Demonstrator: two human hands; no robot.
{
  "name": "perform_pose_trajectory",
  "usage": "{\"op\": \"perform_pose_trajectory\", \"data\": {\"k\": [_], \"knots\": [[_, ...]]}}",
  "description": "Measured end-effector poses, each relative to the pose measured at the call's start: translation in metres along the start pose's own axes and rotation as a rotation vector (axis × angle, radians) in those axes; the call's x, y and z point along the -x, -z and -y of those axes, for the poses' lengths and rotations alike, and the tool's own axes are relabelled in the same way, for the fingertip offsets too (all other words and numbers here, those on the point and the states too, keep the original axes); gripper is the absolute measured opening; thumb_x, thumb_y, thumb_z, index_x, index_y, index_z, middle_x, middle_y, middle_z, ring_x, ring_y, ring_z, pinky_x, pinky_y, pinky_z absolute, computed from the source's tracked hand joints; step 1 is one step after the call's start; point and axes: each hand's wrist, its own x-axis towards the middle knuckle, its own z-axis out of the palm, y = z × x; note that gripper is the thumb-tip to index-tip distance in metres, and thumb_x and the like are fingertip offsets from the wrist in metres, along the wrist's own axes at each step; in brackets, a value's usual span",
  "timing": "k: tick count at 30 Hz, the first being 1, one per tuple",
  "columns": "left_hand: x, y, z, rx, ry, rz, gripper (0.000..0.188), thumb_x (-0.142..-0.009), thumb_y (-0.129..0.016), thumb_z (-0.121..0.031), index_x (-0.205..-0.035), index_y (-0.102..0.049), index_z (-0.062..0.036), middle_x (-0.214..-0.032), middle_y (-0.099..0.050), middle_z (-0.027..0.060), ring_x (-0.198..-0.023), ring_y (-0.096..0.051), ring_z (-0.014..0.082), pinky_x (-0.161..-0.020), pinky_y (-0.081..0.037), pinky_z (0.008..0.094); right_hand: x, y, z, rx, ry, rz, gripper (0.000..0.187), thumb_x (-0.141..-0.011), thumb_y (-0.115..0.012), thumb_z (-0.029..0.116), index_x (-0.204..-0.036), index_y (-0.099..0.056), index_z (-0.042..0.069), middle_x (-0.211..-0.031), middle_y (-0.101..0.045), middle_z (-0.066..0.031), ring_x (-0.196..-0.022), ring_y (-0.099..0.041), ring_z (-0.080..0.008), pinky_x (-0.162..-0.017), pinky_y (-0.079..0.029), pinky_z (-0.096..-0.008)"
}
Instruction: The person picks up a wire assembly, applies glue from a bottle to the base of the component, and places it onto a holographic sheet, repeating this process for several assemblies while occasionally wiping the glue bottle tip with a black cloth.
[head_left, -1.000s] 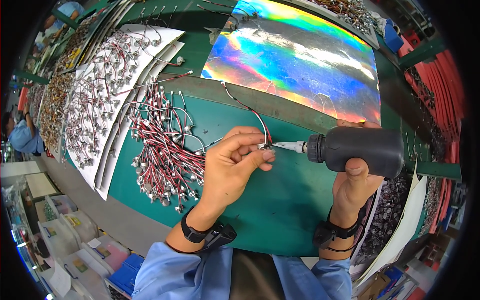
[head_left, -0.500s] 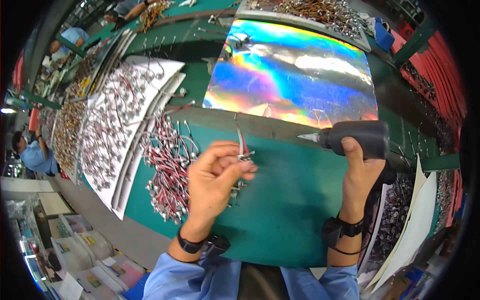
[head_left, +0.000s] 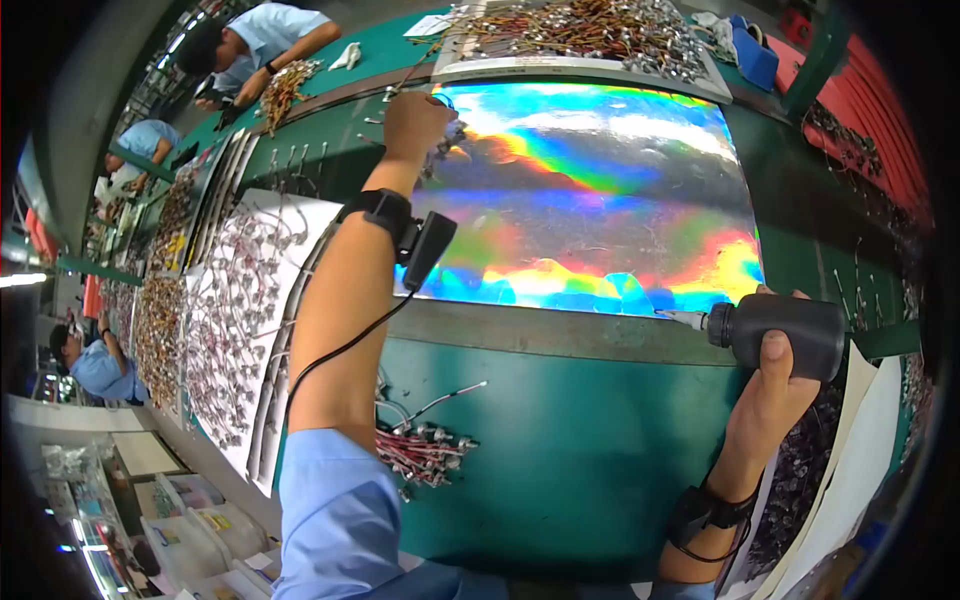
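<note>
My right hand (head_left: 768, 405) is wrapped round a black squeeze bottle (head_left: 795, 338). The bottle lies sideways, its thin pale nozzle (head_left: 685, 319) pointing left near the front edge of a shiny rainbow-coloured sheet (head_left: 600, 225). Stretched far forward, my left hand (head_left: 415, 125) is at the sheet's back left corner with its fingers curled in. What those fingers hold is hidden. A few small wired metal parts (head_left: 440, 150) lie beside that hand on the sheet's left edge. Below my left forearm, a pile of red, black and white wired parts (head_left: 425, 455) rests on the green mat, partly covered by the arm.
White boards (head_left: 240, 310) covered with wired parts stand at the left. A tray (head_left: 590, 67) heaped with orange-wired parts sits behind the sheet, with a blue container (head_left: 753, 55) nearby. Co-workers (head_left: 265, 50) are at the far left. Red sheets (head_left: 875, 130) stand at the right.
My left hand has gone from above the near mat, where it held a wired part, forward to the sheet's far left corner. The right hand and bottle have shifted right and slightly nearer.
</note>
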Motion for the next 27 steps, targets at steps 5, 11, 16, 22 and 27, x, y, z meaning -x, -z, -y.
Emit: {"op": "perform_pose_trajectory", "data": {"k": [5, 11, 16, 22, 27], "knots": [[-0.022, -0.064, 0.000, -0.164, 0.140, -0.059, 0.027, -0.061, -0.069, -0.030, -0.079, -0.067, -0.0107, -0.087, -0.061, 0.0135, -0.083, -0.058, 0.0275, -0.072, -0.048, 0.0363, -0.009, 0.007, -0.006, -0.056, -0.022, -0.026, 0.054, -0.076, -0.061, 0.024, -0.113, -0.037, -0.007, -0.096, -0.053, -0.0149, -0.093, -0.053, -0.0218, -0.086, -0.039, -0.0312], [-0.006, -0.066, 0.000, -0.155, 0.056, -0.239, 0.029, -0.062, -0.068, -0.033, -0.081, -0.067, -0.0113, -0.090, -0.059, 0.0135, -0.086, -0.056, 0.0287, -0.076, -0.047, 0.0348, -0.011, 0.013, -0.007, -0.112, -0.010, -0.055, 0.052, -0.079, -0.059, 0.024, -0.113, -0.036, -0.007, -0.099, -0.051, -0.0163, -0.096, -0.052, -0.0224, -0.087, -0.039, -0.0320], [0.011, 0.013, 0.010, 0.152, -0.058, -0.115, 0.032, -0.064, -0.066, -0.033, -0.087, -0.066, -0.0109, -0.081, -0.062, 0.0141, -0.080, -0.058, 0.0301, -0.073, -0.045, 0.0340, -0.002, 0.004, 0.004, -0.198, -0.078, -0.027, 0.052, -0.079, -0.059, 0.024, -0.114, -0.036, -0.007, -0.102, -0.050, -0.0159, -0.096, -0.052, -0.0223, -0.087, -0.038, -0.0320], [0.128, 0.128, -0.018, 0.422, 0.039, 0.116, 0.031, -0.068, -0.066, -0.027, -0.090, -0.064, -0.0044, -0.078, -0.062, 0.0133, -0.070, -0.058, 0.0226, -0.063, -0.045, 0.0291, 0.017, -0.013, 0.020, -0.277, -0.073, 0.069, 0.052, -0.080, -0.059, 0.026, -0.114, -0.036, -0.007, -0.102, -0.050, -0.0151, -0.096, -0.052, -0.0221, -0.088, -0.038, -0.0320], [0.247, 0.141, 0.006, 0.322, -0.158, 0.129, 0.024, -0.072, -0.065, -0.020, -0.087, -0.062, -0.0011, -0.075, -0.059, 0.0101, -0.063, -0.055, 0.0194, -0.058, -0.043, 0.0291, 0.027, -0.017, 0.030, -0.290, -0.043, 0.189, 0.053, -0.080, -0.058, 0.028, -0.114, -0.037, -0.006, -0.103, -0.050, -0.0157, -0.096, -0.052, -0.0218, -0.088, -0.038, -0.0321]]}}
